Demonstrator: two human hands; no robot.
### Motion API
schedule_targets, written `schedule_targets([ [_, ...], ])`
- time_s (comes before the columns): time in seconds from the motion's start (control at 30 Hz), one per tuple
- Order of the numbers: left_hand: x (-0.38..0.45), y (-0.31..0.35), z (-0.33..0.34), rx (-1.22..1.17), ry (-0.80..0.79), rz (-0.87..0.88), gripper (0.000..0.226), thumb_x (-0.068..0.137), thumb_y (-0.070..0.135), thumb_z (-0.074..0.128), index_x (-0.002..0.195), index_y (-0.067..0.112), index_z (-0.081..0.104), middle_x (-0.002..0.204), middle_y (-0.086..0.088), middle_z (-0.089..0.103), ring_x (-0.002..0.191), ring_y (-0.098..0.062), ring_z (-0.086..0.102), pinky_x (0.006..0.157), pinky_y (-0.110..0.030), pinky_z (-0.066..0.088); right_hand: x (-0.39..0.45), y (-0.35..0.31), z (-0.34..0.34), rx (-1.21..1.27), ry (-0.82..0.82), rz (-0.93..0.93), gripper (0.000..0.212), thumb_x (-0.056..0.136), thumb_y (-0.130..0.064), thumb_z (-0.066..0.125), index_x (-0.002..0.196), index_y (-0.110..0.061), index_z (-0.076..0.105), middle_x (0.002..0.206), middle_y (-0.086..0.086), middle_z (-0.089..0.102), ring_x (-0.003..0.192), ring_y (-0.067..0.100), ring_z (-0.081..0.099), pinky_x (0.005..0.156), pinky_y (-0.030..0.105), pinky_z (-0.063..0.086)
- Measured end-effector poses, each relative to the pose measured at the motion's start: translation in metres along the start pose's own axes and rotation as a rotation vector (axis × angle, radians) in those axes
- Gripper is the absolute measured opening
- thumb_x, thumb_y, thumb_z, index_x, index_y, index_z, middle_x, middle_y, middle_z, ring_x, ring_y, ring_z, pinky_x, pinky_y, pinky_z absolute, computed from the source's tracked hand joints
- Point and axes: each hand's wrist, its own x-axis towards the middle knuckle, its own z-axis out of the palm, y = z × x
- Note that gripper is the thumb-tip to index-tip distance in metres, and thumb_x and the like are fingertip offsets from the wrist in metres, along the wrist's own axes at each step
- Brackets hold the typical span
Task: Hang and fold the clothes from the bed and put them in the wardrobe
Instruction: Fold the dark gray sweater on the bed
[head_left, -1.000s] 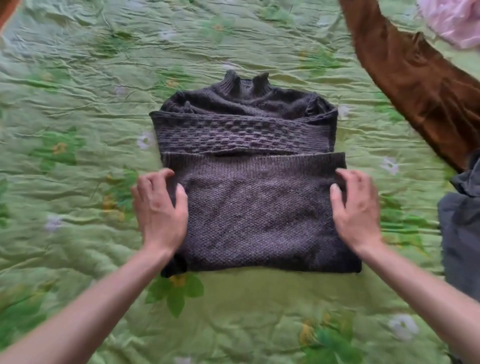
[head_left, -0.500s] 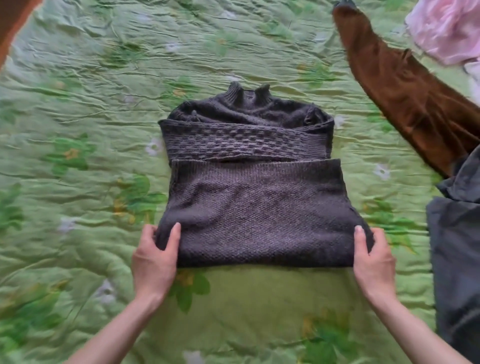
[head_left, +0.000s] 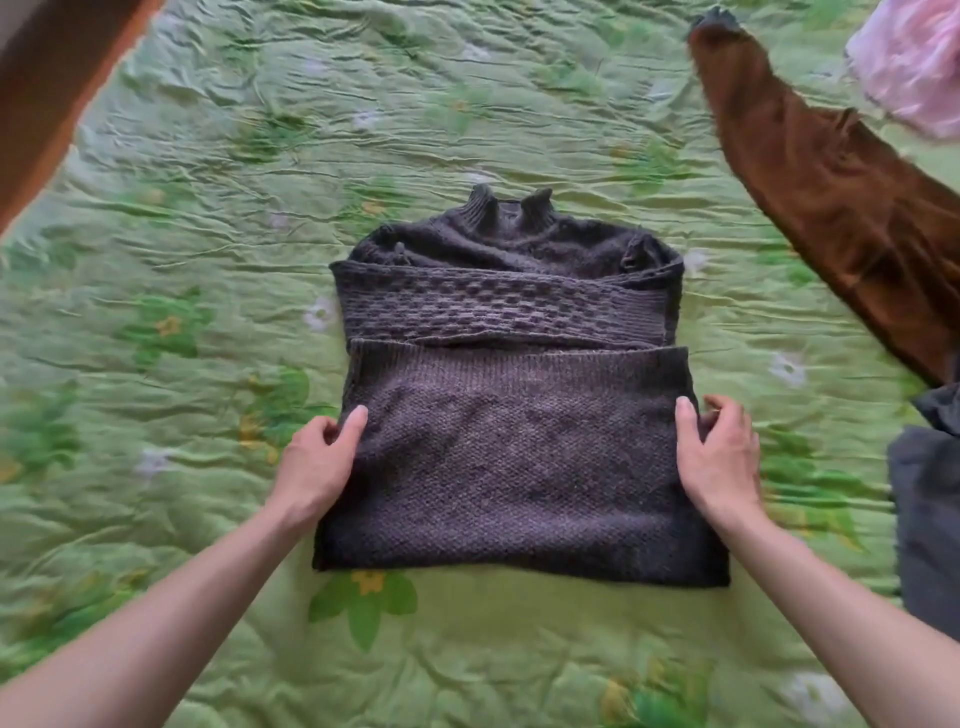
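Note:
A dark grey knitted sweater lies folded on the green floral bedspread, collar pointing away from me, its lower half doubled up over a patterned sleeve band. My left hand grips the sweater's left side edge, thumb on top of the knit and fingers curled at the edge. My right hand holds the right side edge the same way, thumb on top and fingers curled beside it. Both hands sit about halfway up the folded lower part.
A brown garment stretches across the upper right of the bed, with a pink garment in the top right corner. A grey garment lies at the right edge. A brown wooden board shows at top left.
Both hands slid from the sweater's upper side edges down to its near corners, then moved back up to the middle of the sides, where they now grip the edges.

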Motion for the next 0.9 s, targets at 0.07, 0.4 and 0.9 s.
schedule_targets([
  [0.07, 0.010, 0.014, -0.001, -0.029, 0.018, 0.056, 0.026, 0.100, 0.034, 0.066, 0.093, 0.009, 0.065, 0.088, -0.007, 0.071, 0.091, -0.030, 0.067, 0.076, -0.037, 0.043, 0.026, -0.019, 0.000, 0.055, -0.055, 0.003, 0.049, 0.103, -0.042, 0.057, 0.136, -0.007, 0.052, 0.124, 0.022, 0.065, 0.118, 0.042, 0.059, 0.100, 0.046, 0.043],
  [0.4, 0.020, 0.009, 0.011, 0.210, 0.219, 0.045, 0.032, 0.103, 0.027, 0.057, 0.126, 0.007, 0.047, 0.121, -0.023, 0.059, 0.114, -0.046, 0.058, 0.092, -0.049, 0.043, 0.056, -0.011, 0.009, -0.162, 0.009, -0.062, 0.029, 0.106, -0.037, 0.048, 0.114, -0.010, 0.055, 0.107, 0.026, 0.068, 0.097, 0.045, 0.064, 0.072, 0.041, 0.038],
  [0.9, 0.052, 0.021, 0.044, 0.819, 0.126, 0.964, 0.063, 0.100, 0.048, 0.040, 0.145, 0.007, 0.054, 0.146, -0.016, 0.051, 0.135, -0.038, 0.052, 0.113, -0.050, 0.037, 0.059, -0.006, 0.032, -0.424, 0.029, -0.882, 0.062, 0.104, -0.048, 0.039, 0.154, -0.011, 0.045, 0.156, 0.015, 0.043, 0.145, 0.036, 0.042, 0.118, 0.051, 0.033],
])
